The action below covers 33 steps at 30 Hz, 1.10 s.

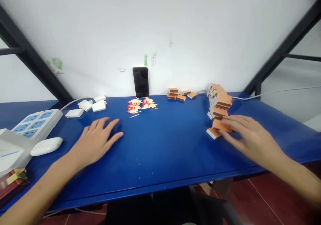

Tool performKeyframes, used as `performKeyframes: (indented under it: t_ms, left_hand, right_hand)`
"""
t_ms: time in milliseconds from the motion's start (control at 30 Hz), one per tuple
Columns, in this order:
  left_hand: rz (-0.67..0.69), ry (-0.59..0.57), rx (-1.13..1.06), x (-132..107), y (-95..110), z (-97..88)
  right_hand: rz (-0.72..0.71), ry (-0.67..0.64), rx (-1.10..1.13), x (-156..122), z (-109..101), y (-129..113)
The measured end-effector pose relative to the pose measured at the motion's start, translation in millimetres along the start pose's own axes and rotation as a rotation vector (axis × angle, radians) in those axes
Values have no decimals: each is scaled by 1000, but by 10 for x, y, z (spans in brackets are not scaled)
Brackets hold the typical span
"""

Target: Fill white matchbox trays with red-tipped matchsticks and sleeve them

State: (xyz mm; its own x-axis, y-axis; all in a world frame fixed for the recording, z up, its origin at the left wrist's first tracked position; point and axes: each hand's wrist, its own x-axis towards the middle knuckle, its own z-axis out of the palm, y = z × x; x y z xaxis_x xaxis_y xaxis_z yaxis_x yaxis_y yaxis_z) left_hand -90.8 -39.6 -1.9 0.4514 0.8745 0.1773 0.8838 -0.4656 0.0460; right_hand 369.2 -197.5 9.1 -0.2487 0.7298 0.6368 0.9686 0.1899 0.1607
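Matchboxes [218,101] with orange-brown faces and white sides stand in an uneven pile at the right of the blue desk [155,148]; at the near end of that pile the right hand [248,136] curls round one matchbox [222,125], which appears pinched between thumb and fingertips, though blur hides how firmly; a lower box [213,133] lies touching it, white side outward; the left hand [95,141] is relaxed, palm down with fingers spread, grasping nothing over the left part of the desk; small white boxes [99,105] lie just beyond it.

Each matchbox looks like thin card, so it should be very light and fairly stiff, yet easily dented by a hard squeeze; the surface is probably dry rather than slippery, though a sleeve may slide along its tray if pressed at an end; the surest hold seems to be a gentle pinch across the two long narrow sides, away from the neighbouring boxes, since so light a pile has little weight to steady it against a nudge.

Farther back, a smaller group of boxes [173,93] lies near the wall; red-tipped matches [135,105] rest in two heaps towards the middle, thin and likely to roll or snap; a dark phone [141,82] leans against the wall behind them.
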Motion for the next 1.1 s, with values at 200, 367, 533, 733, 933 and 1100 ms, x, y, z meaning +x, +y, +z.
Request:
performKeyframes:
  t_ms: [200,367,533,733,933,1100]
  left_hand:
    - [-160,105,266,651,-537,67]
    - [-244,-10,264,867,-609,160]
    - [-134,95,307,736,-582,109]
    - [75,278,-85,595,-131,-110]
    - [422,-72,-1063,314,737,43]
    - [451,-178,-978,150,785,51]
  right_hand:
    - [-32,-7,36,552,242,-199]
    - [43,-537,-24,1579,909,-219]
    - [101,-692,-41,1708,1278,-170]
    - [30,-538,-168,1167,894,-638]
    - [-130,-400,156,1488,1206,-1126]
    - [-3,-405,339,1770,1589,-1131]
